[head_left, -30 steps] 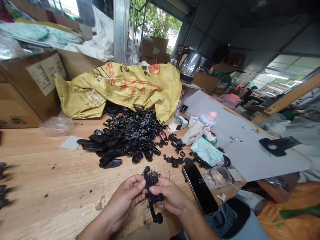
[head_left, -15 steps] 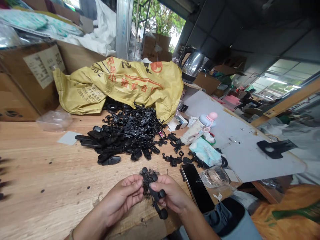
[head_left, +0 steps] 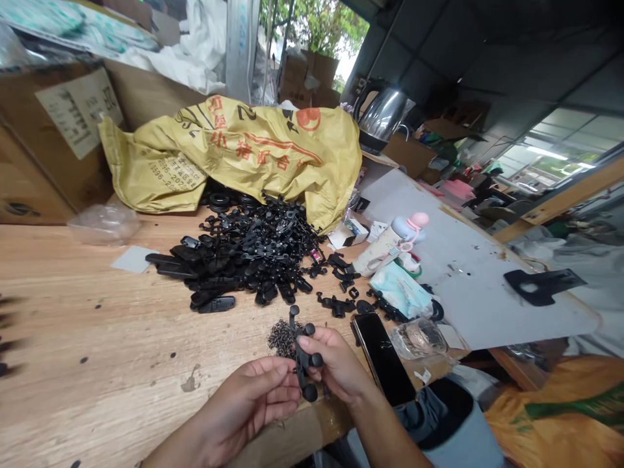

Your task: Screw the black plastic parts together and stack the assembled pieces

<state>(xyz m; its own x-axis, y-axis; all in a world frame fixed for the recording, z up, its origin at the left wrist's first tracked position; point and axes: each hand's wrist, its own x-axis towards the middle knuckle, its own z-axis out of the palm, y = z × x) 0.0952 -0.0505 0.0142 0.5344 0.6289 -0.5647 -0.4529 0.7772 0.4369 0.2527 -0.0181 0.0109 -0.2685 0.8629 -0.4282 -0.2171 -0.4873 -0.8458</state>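
Observation:
My right hand (head_left: 334,365) grips a long black plastic part (head_left: 301,354) with round knobs, held upright near the table's front edge. My left hand (head_left: 253,403) is just below and left of it, fingers curled, fingertips at the part's lower end. Right behind the part lies a small heap of tiny dark springs or screws (head_left: 280,337). A big pile of black plastic parts (head_left: 248,257) spreads over the wooden table (head_left: 97,351) further back, spilling from a yellow sack (head_left: 244,156).
A black phone (head_left: 383,357) lies right of my hands, with a clear plastic cup (head_left: 419,338), a teal cloth (head_left: 400,289) and a pink-capped bottle (head_left: 390,244) beyond. A white board (head_left: 463,273) carries a black bracket (head_left: 541,285). Cardboard boxes (head_left: 43,143) and a kettle (head_left: 383,117) stand behind.
The black part has been turned more upright and lifted toward the table. My left hand slid down from its upper end to its lower end. The camera view shifted slightly.

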